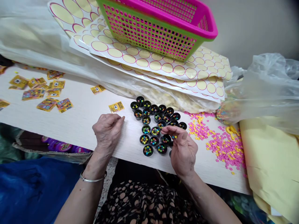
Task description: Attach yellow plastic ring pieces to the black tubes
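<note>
Small round black cups (154, 131) stand in a loose cluster on the white table, holding tiny coloured balls (148, 150) in blue, yellow, orange and green. My right hand (183, 147) is over the cluster's right side, palm up, with fingers curled and thumb bent in. A few of the coloured balls (174, 137) show at its fingers. It hides some cups beneath it. My left hand (108, 132) rests closed in a fist on the table, left of the cups; what it holds, if anything, is hidden. Just beyond it lies a small yellow printed packet (116, 107).
A pink and green basket (151, 34) stands on sheets of round stickers (155, 66) at the back. More yellow packets (47, 104) lie left. Pink and yellow pieces (224, 149) are scattered right, beside a clear plastic bag (268, 90). An open bag of purple items (63, 147) sits below the left edge.
</note>
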Demonstrator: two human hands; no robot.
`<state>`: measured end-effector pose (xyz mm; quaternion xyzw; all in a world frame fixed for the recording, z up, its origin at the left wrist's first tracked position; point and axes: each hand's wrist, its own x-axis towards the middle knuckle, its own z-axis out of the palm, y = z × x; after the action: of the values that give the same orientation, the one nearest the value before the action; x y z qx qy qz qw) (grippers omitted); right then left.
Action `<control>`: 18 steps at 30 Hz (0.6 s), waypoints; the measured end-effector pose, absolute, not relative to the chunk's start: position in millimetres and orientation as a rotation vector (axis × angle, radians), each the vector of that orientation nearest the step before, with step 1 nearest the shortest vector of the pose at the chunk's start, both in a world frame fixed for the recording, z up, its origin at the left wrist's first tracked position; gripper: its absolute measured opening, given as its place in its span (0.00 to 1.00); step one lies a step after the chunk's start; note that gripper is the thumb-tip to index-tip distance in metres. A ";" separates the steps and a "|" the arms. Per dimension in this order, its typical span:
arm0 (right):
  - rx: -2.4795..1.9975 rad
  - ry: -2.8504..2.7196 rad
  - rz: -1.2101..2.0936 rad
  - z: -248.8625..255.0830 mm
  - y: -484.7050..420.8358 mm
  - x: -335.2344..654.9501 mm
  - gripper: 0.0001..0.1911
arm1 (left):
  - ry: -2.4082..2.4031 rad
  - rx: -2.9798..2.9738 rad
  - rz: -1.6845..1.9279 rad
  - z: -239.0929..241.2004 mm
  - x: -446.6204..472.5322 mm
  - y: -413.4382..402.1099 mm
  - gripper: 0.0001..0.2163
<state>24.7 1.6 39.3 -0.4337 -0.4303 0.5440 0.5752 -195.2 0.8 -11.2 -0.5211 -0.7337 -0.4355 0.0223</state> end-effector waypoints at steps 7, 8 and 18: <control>-0.947 -1.104 1.329 38.6 -1.7 26.1 0.17 | -2.184 -1.661 -1.351 -10.9 -195.9 0.7 0.05; -0.939 -1.109 1.337 38.5 -2.1 26.2 0.19 | -2.180 -1.664 -1.343 -10.8 -195.8 0.8 0.05; -1.020 -1.211 1.217 36.7 -1.3 28.1 0.18 | -2.217 -1.653 -1.347 -13.0 -194.8 0.2 0.05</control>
<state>28.1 -1.3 36.7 -0.4294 -0.5099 0.5122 0.5416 -194.8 0.2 -13.0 -0.5371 -0.7203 -0.4376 0.0328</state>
